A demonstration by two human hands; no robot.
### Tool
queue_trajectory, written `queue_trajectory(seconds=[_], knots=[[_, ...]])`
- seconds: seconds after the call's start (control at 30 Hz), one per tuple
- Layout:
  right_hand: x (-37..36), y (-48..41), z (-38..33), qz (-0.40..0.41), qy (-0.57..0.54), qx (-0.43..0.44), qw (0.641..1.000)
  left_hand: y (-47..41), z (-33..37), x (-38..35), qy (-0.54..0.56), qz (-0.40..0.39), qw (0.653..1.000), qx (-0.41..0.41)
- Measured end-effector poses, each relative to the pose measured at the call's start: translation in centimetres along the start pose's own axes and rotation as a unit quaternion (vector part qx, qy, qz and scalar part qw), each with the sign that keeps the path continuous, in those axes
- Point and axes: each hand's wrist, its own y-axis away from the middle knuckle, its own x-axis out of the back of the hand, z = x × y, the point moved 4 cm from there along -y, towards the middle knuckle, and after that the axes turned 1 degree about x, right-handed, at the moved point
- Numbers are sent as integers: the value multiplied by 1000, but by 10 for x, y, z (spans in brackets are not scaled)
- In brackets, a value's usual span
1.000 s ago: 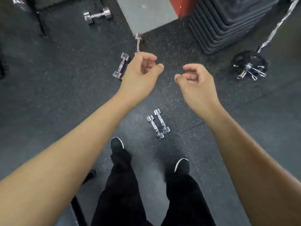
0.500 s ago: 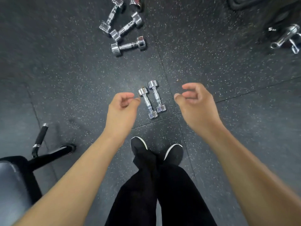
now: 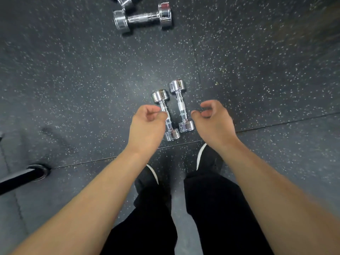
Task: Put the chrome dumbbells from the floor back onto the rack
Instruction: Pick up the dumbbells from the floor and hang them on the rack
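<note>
Dumbbells (image 3: 181,107), a small chrome pair side by side on the floor (image 3: 73,74), now lie directly between the left hand (image 3: 147,124) and right hand (image 3: 211,120), which have dropped closer, loosely curled and empty, so a two-handed pickup seems next.

small left chrome dumbbell (image 3: 167,122): flat on floor (image 3: 73,70), centre, handle near-to-far | small right chrome dumbbell (image 3: 181,105): parallel, just beside, slightly farther | larger chrome dumbbell (image 3: 142,17): far, lying crosswise
</note>
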Motion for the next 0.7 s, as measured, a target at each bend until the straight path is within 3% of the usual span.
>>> queue_trajectory(seconds=[0.23, 0.47, 0.6, 0.7], knots=[[-79, -118, 41, -26, 59, 3, 998, -85, -62, -70, 43, 15, 998, 33], [-125, -191, 81, -39, 76, -37, 996, -170, -79, -122, 61, 18, 996, 64], [-128, -208, 89, -53, 62, -23, 996, -190, -88, -129, 36, 30, 995, 83], [-112, -220, 79, -55, -30, -15, 998, -183, -97, -136, 24, 24, 989, 143]])
